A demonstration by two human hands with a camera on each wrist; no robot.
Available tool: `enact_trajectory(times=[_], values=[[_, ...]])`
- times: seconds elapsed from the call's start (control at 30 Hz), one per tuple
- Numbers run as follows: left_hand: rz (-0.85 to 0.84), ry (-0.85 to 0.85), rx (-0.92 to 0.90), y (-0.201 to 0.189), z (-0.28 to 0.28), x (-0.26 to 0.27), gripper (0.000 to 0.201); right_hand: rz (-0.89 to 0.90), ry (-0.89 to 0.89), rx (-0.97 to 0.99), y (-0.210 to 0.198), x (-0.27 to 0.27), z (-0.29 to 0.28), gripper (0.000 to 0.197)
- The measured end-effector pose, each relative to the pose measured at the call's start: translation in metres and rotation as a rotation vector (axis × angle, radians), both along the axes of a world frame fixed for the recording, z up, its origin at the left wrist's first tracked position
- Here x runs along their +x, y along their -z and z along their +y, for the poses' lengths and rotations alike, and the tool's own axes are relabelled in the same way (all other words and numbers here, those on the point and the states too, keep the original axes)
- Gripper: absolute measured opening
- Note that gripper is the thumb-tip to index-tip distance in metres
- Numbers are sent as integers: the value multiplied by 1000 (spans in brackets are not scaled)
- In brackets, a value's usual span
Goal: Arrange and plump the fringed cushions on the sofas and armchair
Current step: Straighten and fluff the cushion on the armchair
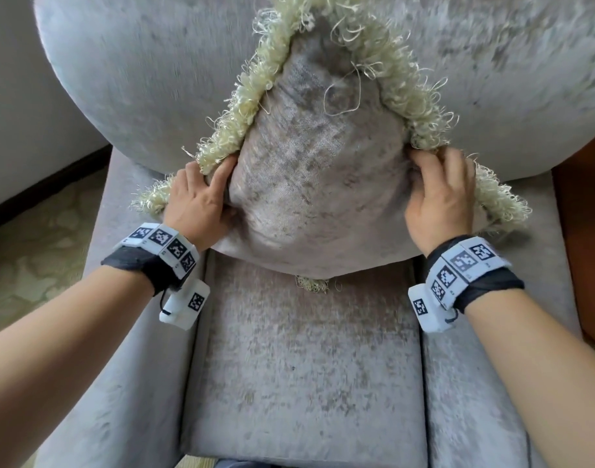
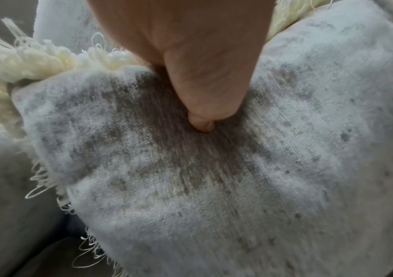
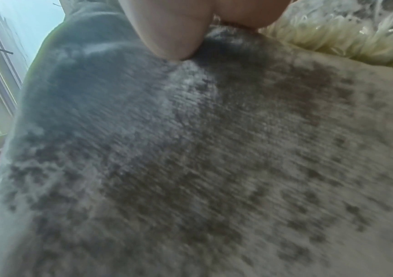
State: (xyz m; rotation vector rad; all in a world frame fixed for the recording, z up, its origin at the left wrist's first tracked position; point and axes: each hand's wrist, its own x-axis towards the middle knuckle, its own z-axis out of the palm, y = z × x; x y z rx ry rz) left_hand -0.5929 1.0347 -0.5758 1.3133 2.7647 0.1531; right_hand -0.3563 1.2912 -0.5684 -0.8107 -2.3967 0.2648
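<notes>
Standing on one corner against the backrest of the grey velvet armchair [image 1: 303, 349], the grey velvet cushion with cream fringe [image 1: 309, 184] is squeezed at both sides by left hand [image 1: 196, 201] and right hand [image 1: 441, 197]. Plumping seems underway; other cushions are not shown.

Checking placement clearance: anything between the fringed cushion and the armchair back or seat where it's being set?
Nothing visible. The fringed cushion stands on one corner on the armchair seat, leaning against the backrest. The left hand and right hand hold its side corners; the seat in front looks bare.
</notes>
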Motion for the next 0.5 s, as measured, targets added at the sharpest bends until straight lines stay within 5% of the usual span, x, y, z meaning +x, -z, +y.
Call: enact_trajectory(times=[0.13,0.33,0.5], values=[[58,-68,32,-8,2,2,99,20,60,108,5,6,-8,32],[204,184,537,-20,6,37,73,132,-108,185,-8,5,-37,50],[116,153,156,-18,22,41,71,-237,-50,43,1,0,-36,71]])
